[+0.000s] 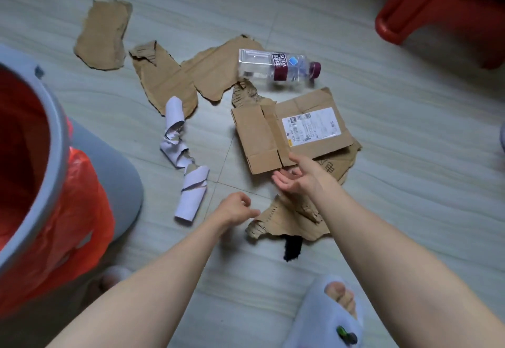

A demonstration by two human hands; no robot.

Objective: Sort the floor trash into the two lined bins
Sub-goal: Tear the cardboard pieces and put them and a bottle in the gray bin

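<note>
Looking down, I've got one grey bin (pixel 58 140) at near left w/ a red liner (pixel 71 211); its inside shows only blurred red, contents can't tell. Only this one bin is in view.

Floor (pixel 382 211) is pale tile. Trash on it: torn cardboard scraps, one at far left (pixel 102 34), two more overlapping mid-scene (pixel 166 79), a clear plastic bottle (pixel 276 67) w/ maroon cap lying on its side at far centre, a flattened box piece w/ shipping label (pixel 295 129) just nearer than it, a torn white paper tube (pixel 183 156) left of centre, a ragged cardboard bit (pixel 289 219) near my arms.

Left hand (pixel 235 208): fingers loosely curled, holding nothing, just beside the ragged bit. Right hand (pixel 297 177): palm up, fingers relaxed, at the labelled box's near edge, not gripping.

Red plastic stool (pixel 437 6) far right. Pale slipper (pixel 330 309) near right.
</note>
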